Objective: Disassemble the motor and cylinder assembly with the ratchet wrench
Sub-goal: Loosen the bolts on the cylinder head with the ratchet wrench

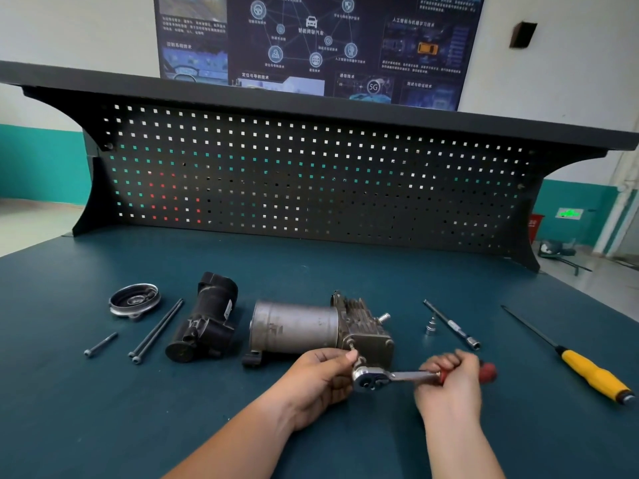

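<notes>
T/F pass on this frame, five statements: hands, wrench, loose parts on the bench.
1. The right hand grips the ratchet wrench by its red handle. True.
2. The left hand pinches at the wrench head, beside the motor and cylinder assembly. True.
3. The screwdriver lies left of the assembly. False: the yellow-handled screwdriver lies far right.
4. Two long bolts lie side by side between the round cover and the black housing. True.
5. The socket is fitted on the extension bar. False: the socket stands on the bench beside the extension bar.

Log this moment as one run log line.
right hand: grips red-handled chrome ratchet wrench | left hand: pinches its head | target: corner bolt on grey metal motor and cylinder assembly
</notes>
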Motion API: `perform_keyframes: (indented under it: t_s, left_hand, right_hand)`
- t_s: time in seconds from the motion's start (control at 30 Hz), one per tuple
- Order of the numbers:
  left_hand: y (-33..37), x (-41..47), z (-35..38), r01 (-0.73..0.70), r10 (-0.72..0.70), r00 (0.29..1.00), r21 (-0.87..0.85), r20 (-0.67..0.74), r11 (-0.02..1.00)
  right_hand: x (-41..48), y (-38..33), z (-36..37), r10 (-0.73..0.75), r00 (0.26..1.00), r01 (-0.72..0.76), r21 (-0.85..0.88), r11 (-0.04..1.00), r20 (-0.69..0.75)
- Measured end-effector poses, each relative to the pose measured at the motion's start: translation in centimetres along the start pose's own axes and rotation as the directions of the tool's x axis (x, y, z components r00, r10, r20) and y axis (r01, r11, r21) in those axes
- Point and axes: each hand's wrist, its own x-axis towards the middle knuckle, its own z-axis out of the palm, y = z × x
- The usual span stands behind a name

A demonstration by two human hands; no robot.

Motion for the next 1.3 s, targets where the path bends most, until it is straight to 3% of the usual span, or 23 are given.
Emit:
perform_keyframes:
  t_s: [0.13, 0.3, 0.43, 0.6, 0.67, 0.73, 0.83, 0.97, 1.13, 1.3]
  left_hand:
    - [0.1, 0.0, -0.1, 0.005, -0.004, 1.000, -0.013, 0.013, 1.000]
    - [0.0, -0.1, -0.1, 0.003, -0.002, 1.000, -0.032, 0.025, 0.999]
    - [0.1, -0.1, 0.0, -0.002, 0.003, 0.999, -0.022, 0.037, 1.000]
    - [0.2, -0.2, 0.0, -0.009, 0.009, 1.000, -0.005, 0.013, 1.000]
    - [0.1, -0.1, -0.1, -0.021, 0.021, 1.000, 0.013, 0.009, 1.000]
    - [0.1, -0.2, -0.1, -0.027, 0.026, 0.999, 0.028, 0.021, 0.999]
    - [0.1, -0.3, 0.0, -0.028, 0.027, 1.000, 0.041, 0.015, 0.999]
    - [0.2, -0.2, 0.2, -0.028, 0.028, 0.999, 0.016, -0.014, 0.999]
    - [0.0, -0.2, 0.2, -0.015, 0.015, 1.000, 0.000, -0.009, 1.000]
    - [0.0, -0.2, 0.2, -0.006, 0.006, 1.000, 0.013, -0.005, 1.000]
  right_hand:
    - [-0.8, -0.4, 2.3, -0.218, 0.969, 0.231, -0.107, 0.967, 0.118]
    - [-2.9, 0.0, 5.4, -0.368, 0.860, 0.462, -0.232, 0.856, 0.354]
    - [-4.7, 1.2, 7.5, -0.302, 0.729, 0.617, -0.400, 0.678, 0.614]
    - [-7.0, 3.2, 8.7, -0.055, 0.473, 0.840, -0.431, 0.330, 0.879]
    - [-7.5, 3.9, 8.8, 0.021, 0.404, 0.879, -0.395, 0.266, 0.914]
    - [-7.7, 4.2, 8.9, 0.028, 0.386, 0.891, -0.380, 0.247, 0.922]
    - [-7.2, 3.9, 8.7, -0.088, 0.472, 0.849, -0.425, 0.314, 0.877]
    - [-5.8, 2.1, 7.9, -0.209, 0.683, 0.660, -0.469, 0.586, 0.700]
    - [-4.0, 0.2, 6.2, -0.266, 0.829, 0.449, -0.300, 0.842, 0.493]
    - [-1.4, -0.8, 3.7, -0.221, 0.937, 0.269, -0.154, 0.951, 0.270]
